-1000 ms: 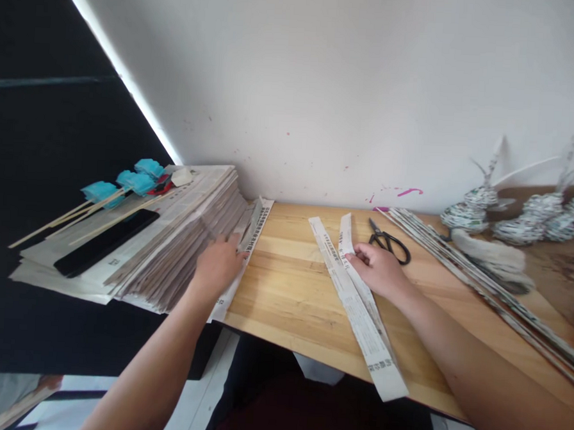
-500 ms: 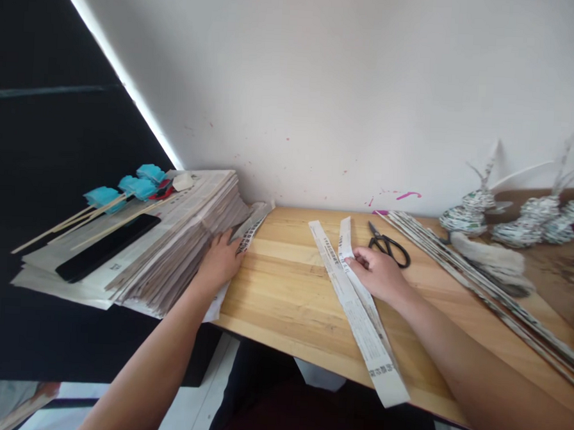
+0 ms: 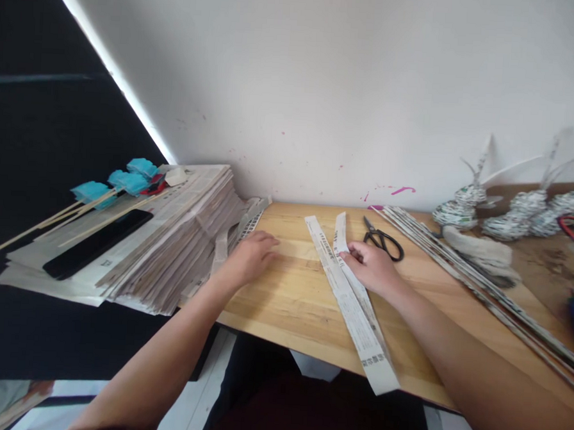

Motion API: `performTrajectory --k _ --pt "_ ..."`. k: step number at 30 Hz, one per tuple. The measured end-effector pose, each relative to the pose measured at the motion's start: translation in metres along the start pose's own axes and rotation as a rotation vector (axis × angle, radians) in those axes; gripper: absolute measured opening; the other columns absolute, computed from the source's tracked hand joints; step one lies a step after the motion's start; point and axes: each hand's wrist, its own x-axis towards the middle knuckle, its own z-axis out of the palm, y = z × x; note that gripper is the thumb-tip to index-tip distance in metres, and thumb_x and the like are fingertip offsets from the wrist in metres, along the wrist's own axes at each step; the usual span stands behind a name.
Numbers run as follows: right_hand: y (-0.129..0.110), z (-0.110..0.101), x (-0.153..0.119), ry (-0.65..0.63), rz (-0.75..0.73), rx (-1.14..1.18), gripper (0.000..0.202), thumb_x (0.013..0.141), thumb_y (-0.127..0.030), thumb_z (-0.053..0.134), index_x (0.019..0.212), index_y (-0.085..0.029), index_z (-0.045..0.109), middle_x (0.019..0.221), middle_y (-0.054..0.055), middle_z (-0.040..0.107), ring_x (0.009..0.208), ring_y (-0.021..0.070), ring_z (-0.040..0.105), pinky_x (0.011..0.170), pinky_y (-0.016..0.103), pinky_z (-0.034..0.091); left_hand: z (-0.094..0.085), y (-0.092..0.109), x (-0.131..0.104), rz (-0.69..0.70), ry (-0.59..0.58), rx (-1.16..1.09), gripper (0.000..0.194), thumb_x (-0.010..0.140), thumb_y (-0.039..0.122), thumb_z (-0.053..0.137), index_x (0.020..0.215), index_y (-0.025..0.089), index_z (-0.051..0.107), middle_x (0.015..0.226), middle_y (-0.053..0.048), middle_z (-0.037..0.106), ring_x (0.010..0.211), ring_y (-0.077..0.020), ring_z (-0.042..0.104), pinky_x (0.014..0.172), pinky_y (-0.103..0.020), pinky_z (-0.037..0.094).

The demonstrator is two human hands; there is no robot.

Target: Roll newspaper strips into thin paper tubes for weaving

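Observation:
My right hand (image 3: 371, 264) pinches the upper part of a newspaper strip (image 3: 340, 229) between thumb and fingers. A second, longer newspaper strip (image 3: 343, 301) lies beside it at a slant, and the two overlap toward the table's front edge. Over the wooden tabletop, my left hand (image 3: 253, 257) is open with its fingers loosely apart, holding nothing. Close to its left are more printed strips (image 3: 249, 219), partly covered by the hand and forearm. Black-handled scissors (image 3: 384, 240) rest just beyond my right hand.
At left rises a tall newspaper stack (image 3: 169, 254) bearing a black phone (image 3: 97, 243), thin sticks and blue pieces (image 3: 133, 182). Long rolled paper rods (image 3: 475, 289) cross the right side. Behind them are a whitish glove (image 3: 480, 251) and woven paper figures (image 3: 455, 214) against the wall.
My left hand has lifted off the strips beside the stack and moved right over the bare wood. My right hand keeps its pinch on the strip. The view has shifted slightly.

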Motion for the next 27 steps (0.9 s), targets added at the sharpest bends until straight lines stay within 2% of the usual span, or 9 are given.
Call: performTrajectory --k 3,5,8,12,15,18,23,25,27 --pt "0.002 0.001 0.001 0.009 0.014 0.02 0.025 0.085 -0.041 0.055 0.074 -0.02 0.062 0.062 0.002 0.063 0.057 0.0167 0.054 0.054 0.028 0.033 0.013 0.033 0.015 0.2 -0.01 -0.211 0.03 0.092 0.023 0.055 0.119 0.016 0.064 0.121 -0.012 0.065 0.119 -0.0231 0.057 0.103 -0.043 0.046" --pt "0.003 0.001 0.003 0.011 0.033 0.068 0.023 0.085 -0.04 0.055 0.076 -0.02 0.062 0.065 0.003 0.065 0.06 0.0172 0.057 0.056 0.028 0.036 0.02 0.055 0.024 0.246 -0.029 -0.301 0.038 0.09 0.021 0.057 0.127 0.017 0.06 0.128 -0.014 0.06 0.124 -0.0233 0.053 0.105 -0.043 0.045" --pt "0.003 0.0 0.005 0.018 0.072 0.152 0.021 0.084 -0.038 0.055 0.076 -0.02 0.06 0.068 0.003 0.067 0.061 0.0169 0.059 0.059 0.028 0.038 0.027 0.08 0.032 0.283 -0.101 -0.364 0.054 0.081 0.031 0.071 0.131 0.019 0.055 0.141 -0.016 0.05 0.136 -0.0293 0.042 0.111 -0.05 0.037" --pt "0.004 -0.003 0.006 0.059 0.116 0.157 0.023 0.084 -0.039 0.055 0.073 -0.019 0.06 0.064 0.002 0.065 0.059 0.0163 0.056 0.058 0.028 0.038 0.026 0.099 0.031 0.314 -0.203 -0.341 0.035 0.08 0.038 0.072 0.11 0.021 0.064 0.152 -0.012 0.04 0.145 -0.0332 0.025 0.114 -0.053 0.031" --pt "0.004 -0.002 0.006 0.077 0.099 0.175 0.024 0.083 -0.04 0.055 0.075 -0.019 0.062 0.066 0.002 0.066 0.059 0.0161 0.055 0.059 0.028 0.039 0.019 0.11 0.023 0.357 -0.237 -0.335 0.023 0.084 0.039 0.067 0.095 0.019 0.064 0.137 -0.011 0.054 0.139 -0.0299 0.036 0.112 -0.049 0.033" --pt "0.005 -0.001 0.005 0.082 0.1 0.187 0.024 0.082 -0.04 0.055 0.074 -0.019 0.061 0.065 0.002 0.066 0.058 0.0156 0.054 0.057 0.028 0.038 0.012 0.12 0.014 0.363 -0.249 -0.334 0.021 0.086 0.037 0.065 0.095 0.018 0.062 0.109 -0.007 0.065 0.113 -0.0225 0.056 0.108 -0.044 0.035" --pt "0.003 -0.002 0.006 0.081 0.127 0.18 0.025 0.081 -0.042 0.056 0.075 -0.019 0.063 0.064 0.002 0.065 0.059 0.0162 0.055 0.057 0.028 0.038 0.011 0.129 0.008 0.331 -0.263 -0.292 0.044 0.089 0.032 0.062 0.13 0.02 0.052 0.105 -0.008 0.063 0.106 -0.0235 0.056 0.097 -0.041 0.044" --pt "0.002 -0.003 0.006 0.09 0.139 0.186 0.025 0.081 -0.042 0.056 0.075 -0.018 0.063 0.065 0.002 0.065 0.06 0.0161 0.055 0.058 0.028 0.038 0.014 0.131 0.009 0.338 -0.283 -0.251 0.036 0.09 0.031 0.061 0.124 0.022 0.058 0.1 -0.007 0.061 0.103 -0.0234 0.056 0.093 -0.04 0.046" --pt "0.001 -0.003 0.006 0.093 0.139 0.192 0.026 0.081 -0.042 0.056 0.073 -0.018 0.061 0.064 0.002 0.065 0.059 0.0157 0.054 0.057 0.028 0.038 0.015 0.133 0.008 0.351 -0.245 -0.201 0.021 0.089 0.029 0.061 0.109 0.021 0.065 0.104 -0.008 0.06 0.105 -0.0241 0.054 0.095 -0.04 0.045"
